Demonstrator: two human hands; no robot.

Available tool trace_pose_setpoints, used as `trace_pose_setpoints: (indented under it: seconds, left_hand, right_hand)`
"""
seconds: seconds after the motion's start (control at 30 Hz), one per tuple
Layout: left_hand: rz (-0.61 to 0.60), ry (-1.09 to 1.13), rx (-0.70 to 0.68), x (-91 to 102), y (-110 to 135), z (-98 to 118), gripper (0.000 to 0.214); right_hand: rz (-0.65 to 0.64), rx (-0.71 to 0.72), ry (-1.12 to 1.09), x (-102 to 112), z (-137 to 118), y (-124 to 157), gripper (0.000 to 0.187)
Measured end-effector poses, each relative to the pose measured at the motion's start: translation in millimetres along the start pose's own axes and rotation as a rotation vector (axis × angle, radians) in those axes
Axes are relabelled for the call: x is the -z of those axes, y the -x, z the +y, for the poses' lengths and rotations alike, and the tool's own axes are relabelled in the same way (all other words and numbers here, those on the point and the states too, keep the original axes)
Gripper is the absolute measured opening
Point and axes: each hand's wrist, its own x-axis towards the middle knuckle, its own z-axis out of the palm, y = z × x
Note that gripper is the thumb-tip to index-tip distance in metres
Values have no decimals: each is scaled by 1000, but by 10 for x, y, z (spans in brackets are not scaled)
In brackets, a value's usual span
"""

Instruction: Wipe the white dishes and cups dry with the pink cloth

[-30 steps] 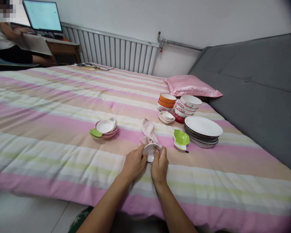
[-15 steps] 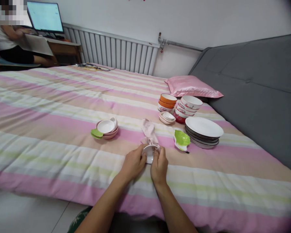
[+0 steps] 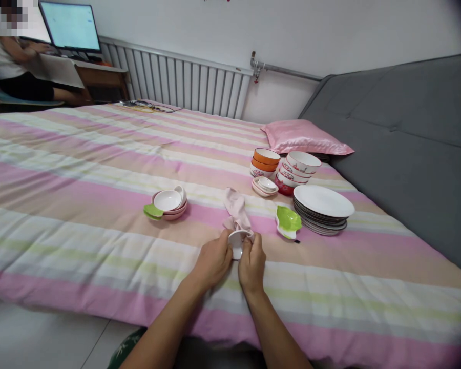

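Note:
A small white dish (image 3: 236, 245) is tilted up between my two hands, just above the striped bedspread (image 3: 138, 277). My left hand (image 3: 214, 260) grips its left rim. On the right side, my right hand (image 3: 252, 262) is closed around the dish and a bunched edge of a pale pink cloth (image 3: 237, 207). The rest of that cloth lies stretched out on the bed beyond the dish. To the right sits a green leaf-shaped dish (image 3: 289, 221). Over on the left, small dishes with a green handle (image 3: 153, 211) are stacked together.
Behind stand orange bowls (image 3: 266, 160), white patterned bowls (image 3: 301, 163), small nested dishes (image 3: 265, 185) and a stack of plates (image 3: 323, 201). A pink pillow (image 3: 305, 137) leans by the grey headboard (image 3: 392, 123). Cables (image 3: 149, 106) lie at the far edge; a person (image 3: 7, 61) sits at a desk.
My left hand has shifted slightly along the dish's left rim, its fingers covering a little less of it. My right hand and the other dishes stay in place.

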Motion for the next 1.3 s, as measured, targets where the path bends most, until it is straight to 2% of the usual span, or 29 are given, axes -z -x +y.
trace_pose_setpoints:
  seconds: [0.2,0.43,0.63,0.87,1.17,1.3]
  left_hand:
    - [-13,1,8,24,3,-4,24]
    - [104,212,18,-59,19,-10,38]
    - [53,49,28,-58,15,26,31]
    - [-16,96,-15,14,-1,10,25]
    - [72,229,-14,-31,29,-11,35]
    - [38,126,16,-45,13,7,30]
  right_hand:
    - [-8,15,-19,3,-1,7,22]
    - [37,-36,-68,11,-23,-12,22]
    - [34,-38,-49,6,-21,-10,20]
    - [-6,11,-1,1,-19,13,23]
    - [39,-34,-62,-2,-10,-5,22]
    - [53,-42,-77,-9,8,-9,19]
